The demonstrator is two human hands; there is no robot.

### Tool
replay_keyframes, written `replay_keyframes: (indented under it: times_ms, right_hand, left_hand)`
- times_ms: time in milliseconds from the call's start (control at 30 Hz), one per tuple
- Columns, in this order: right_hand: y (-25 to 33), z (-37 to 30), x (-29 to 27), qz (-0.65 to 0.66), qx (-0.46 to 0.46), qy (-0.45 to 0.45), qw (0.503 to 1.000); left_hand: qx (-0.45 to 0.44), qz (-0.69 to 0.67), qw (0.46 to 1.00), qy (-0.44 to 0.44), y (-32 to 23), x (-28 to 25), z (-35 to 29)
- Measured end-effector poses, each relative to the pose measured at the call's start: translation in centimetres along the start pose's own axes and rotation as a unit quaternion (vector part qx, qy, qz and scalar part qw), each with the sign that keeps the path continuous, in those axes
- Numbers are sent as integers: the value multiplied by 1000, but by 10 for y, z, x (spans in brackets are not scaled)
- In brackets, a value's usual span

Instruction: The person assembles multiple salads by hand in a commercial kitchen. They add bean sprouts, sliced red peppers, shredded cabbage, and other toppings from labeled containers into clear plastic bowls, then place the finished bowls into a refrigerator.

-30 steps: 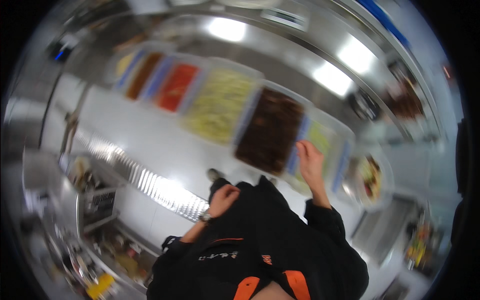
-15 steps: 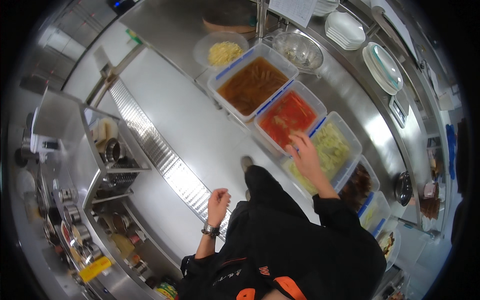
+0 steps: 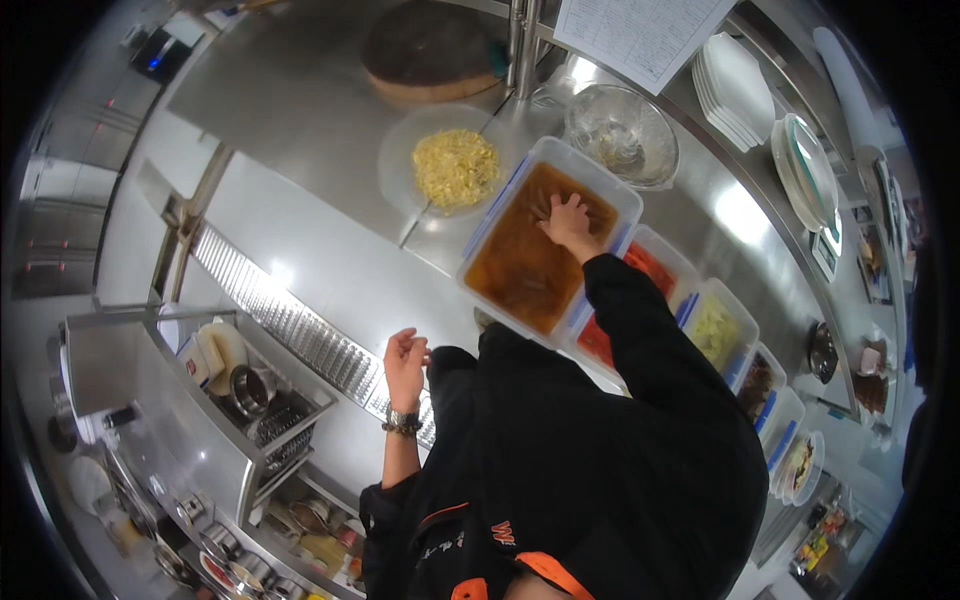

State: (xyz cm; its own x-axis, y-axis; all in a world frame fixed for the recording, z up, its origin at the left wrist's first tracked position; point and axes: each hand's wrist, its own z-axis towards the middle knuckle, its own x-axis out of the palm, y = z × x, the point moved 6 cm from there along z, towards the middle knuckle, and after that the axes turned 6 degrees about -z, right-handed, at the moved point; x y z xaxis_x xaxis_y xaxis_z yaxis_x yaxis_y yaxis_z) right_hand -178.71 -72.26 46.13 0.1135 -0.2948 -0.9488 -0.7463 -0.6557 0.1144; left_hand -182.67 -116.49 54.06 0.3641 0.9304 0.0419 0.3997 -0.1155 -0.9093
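My right hand reaches over a clear plastic tub of brown liquid. Its fingers are spread and bent downward, the tips at the liquid's surface; pale strips lie dimly under it. Whether the fingertips touch any strip cannot be made out. By my side, over the floor, hangs my left hand, loosely curled with fingers apart and nothing in it; a dark bracelet circles the wrist. Beside the tub's far left corner sits a clear bowl of yellow shreds.
Tubs of red food and pale green slices continue the row, partly behind my right sleeve. A glass bowl, a round chopping board and stacked plates stand farther back. An open steel cabinet is at left; a drain grate crosses the floor.
My right hand has moved from above the red and green tubs, farther away, into the brown-liquid tub. My body and view have shifted toward the yellow shreds. My left hand stays empty.
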Motion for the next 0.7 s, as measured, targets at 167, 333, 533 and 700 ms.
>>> replay_keyframes:
  times_ms: [167, 333, 533, 700]
  right_hand:
    - [8, 11, 28, 61, -49, -24, 997]
    - [0, -18, -29, 230, -71, -143, 960]
    - [-27, -61, -45, 462, 142, -10, 875]
    - [22, -26, -19, 98, 103, -148, 979]
  left_hand:
    - [-54, -31, 997, 43, -21, 22, 136]
    - [-190, -173, 962, 93, -12, 65, 261]
    - [-316, -191, 908, 197, 11, 81, 321]
    - [-240, -201, 915, 254, -44, 35, 324]
